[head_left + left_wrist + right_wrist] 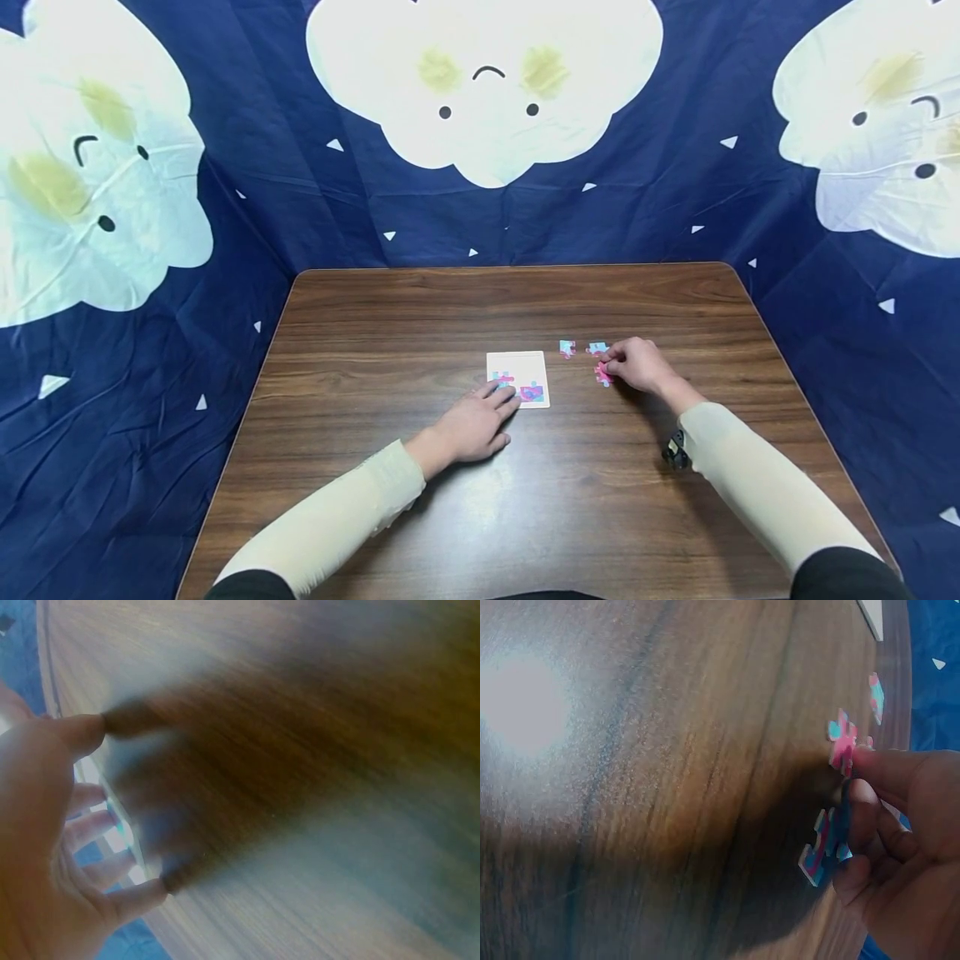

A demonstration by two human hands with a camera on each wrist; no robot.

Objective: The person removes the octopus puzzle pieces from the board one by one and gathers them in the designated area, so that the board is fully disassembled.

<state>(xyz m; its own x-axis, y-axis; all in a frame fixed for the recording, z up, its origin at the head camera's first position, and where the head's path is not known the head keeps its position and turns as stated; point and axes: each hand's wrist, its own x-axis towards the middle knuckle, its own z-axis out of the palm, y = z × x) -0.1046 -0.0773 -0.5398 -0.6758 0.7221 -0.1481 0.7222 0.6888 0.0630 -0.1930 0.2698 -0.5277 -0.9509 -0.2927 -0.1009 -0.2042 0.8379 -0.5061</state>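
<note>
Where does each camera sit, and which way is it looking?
Head: worn on the head, looking forward and down at the table; left hand, right hand and pale sleeves show.
Left wrist: worn there, facing the left hand's work; that hand shows.
Right wrist: worn there, facing puzzle pieces; the right hand shows.
Head and right wrist share those pieces.

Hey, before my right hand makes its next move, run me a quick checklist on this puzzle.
1. Puzzle board flat on the table: ok.
2. Left hand at the board: ok, fingers over its lower left part.
3. Room on the board: ok, its upper part is bare.
4. Right hand at the pink piece: ok, fingertips at its edge.
5. Secure pinch on that piece: cannot tell.
6. All pieces in the board: not ok, some lie loose to its right, including a blue-and-pink piece.
</note>
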